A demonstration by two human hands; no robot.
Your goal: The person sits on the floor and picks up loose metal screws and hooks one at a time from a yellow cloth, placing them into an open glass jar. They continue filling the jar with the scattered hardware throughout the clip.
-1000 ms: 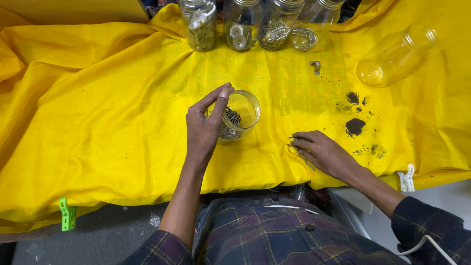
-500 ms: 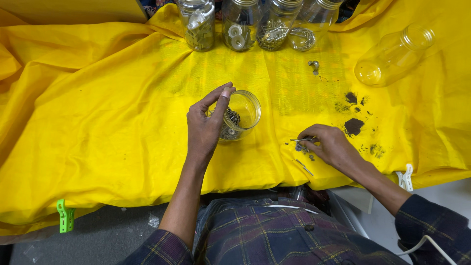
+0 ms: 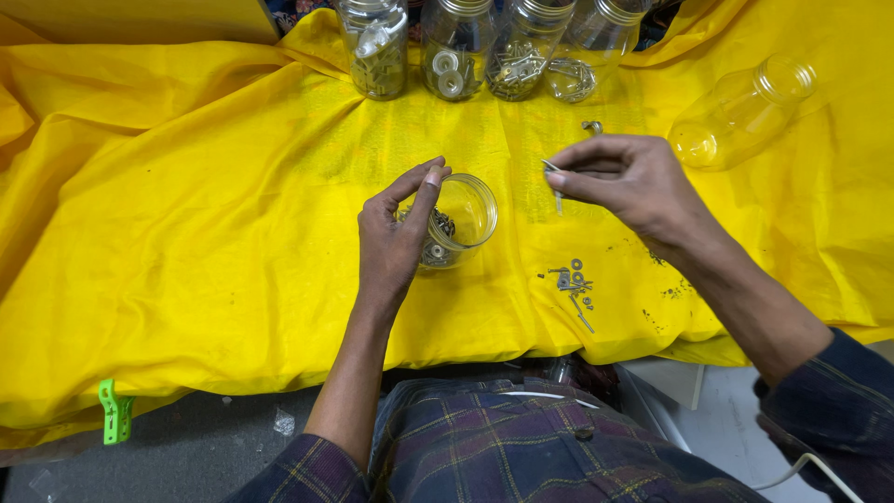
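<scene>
Now, left hand: my left hand holds the small glass jar at its rim, thumb and fingers closed on it.
Small jar: it lies tipped on its side on the yellow cloth of the bench, mouth turned to the right. I see a few small metal bits inside, near the bottom.
Right hand: my right hand is up above the cloth, just right of the jar. Its fingers are pinched together on a thin screw that hangs down.
Loose bits: a little pile of washers and screws lies on the cloth, below my right hand and near the front edge.
Back row: four jars stand at the far edge. The first jar has mixed metal parts, the second jar has round washers, the third jar has screws, and the fourth jar has only a few bits at the bottom.
Empty bottle: a clear bottle lies on its side at the far right, well apart from the others.
Clip: a green clip hangs at the cloth's front left edge.
</scene>
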